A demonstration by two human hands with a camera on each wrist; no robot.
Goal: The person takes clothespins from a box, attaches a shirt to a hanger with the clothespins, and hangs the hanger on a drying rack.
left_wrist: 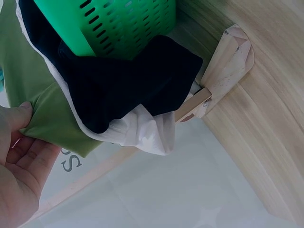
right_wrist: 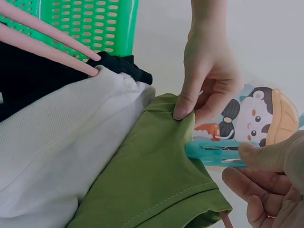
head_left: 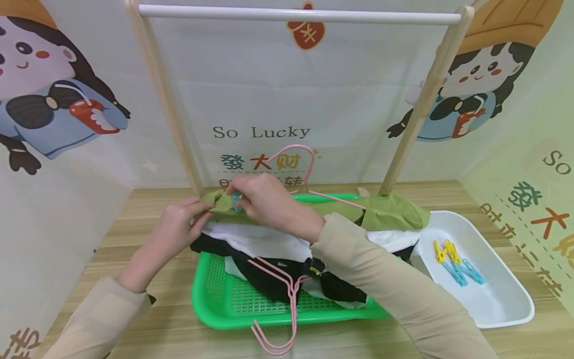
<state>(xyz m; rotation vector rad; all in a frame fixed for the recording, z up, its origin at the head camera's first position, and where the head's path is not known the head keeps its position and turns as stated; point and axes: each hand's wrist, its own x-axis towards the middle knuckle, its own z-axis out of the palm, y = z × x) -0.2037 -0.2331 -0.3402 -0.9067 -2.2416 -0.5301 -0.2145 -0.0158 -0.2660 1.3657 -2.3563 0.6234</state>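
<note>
A green garment (head_left: 394, 212) lies across the heap of clothes, with a pink hanger (head_left: 311, 167) at it, hook upward. My left hand (head_left: 177, 224) pinches the garment's edge near its left end, the cloth between thumb and fingers in the left wrist view. Just right of it, my right hand (head_left: 273, 204) holds a blue clothespin (right_wrist: 213, 151) between thumb and fingers. The clothespin's front end meets the green cloth's edge; whether it is clamped there I cannot tell. White clothing (head_left: 260, 242) and black clothing (head_left: 269, 286) lie beneath, in and over the basket.
A green basket (head_left: 215, 321) stands under the clothes, with pink hangers (head_left: 293, 304) over its front rim. To the right, a white tray (head_left: 498, 299) holds yellow clothespins (head_left: 452, 251) and blue clothespins (head_left: 471, 271). A rack with a white rail (head_left: 300, 14) rises behind.
</note>
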